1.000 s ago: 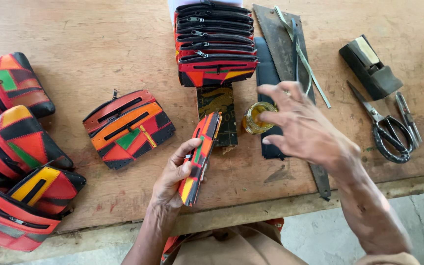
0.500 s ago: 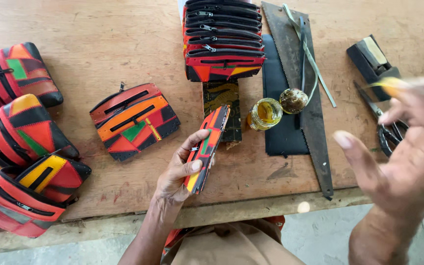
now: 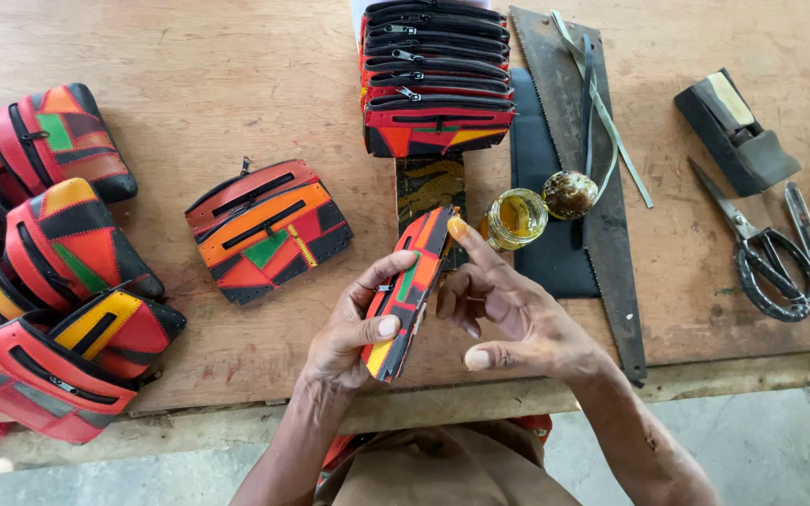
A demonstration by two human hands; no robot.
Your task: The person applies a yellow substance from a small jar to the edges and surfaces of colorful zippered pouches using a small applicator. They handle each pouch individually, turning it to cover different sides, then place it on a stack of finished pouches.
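My left hand [image 3: 353,328] pinches the patchwork leather pouch [image 3: 407,290] on edge, just in front of the open glue jar [image 3: 515,217]. My right hand [image 3: 508,314] is spread, its yellow-tipped forefinger touching the pouch's top edge. I reckon the wet fingertip could smear the coloured panels, and my knuckles, so near the jar, could tip it onto the black leather sheet [image 3: 541,178].

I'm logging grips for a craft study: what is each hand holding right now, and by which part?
The left hand holds a patchwork pouch edge-up, thumb and fingers pinching its lower half. The right hand holds nothing; its yellow-smeared index fingertip touches the pouch's top edge.
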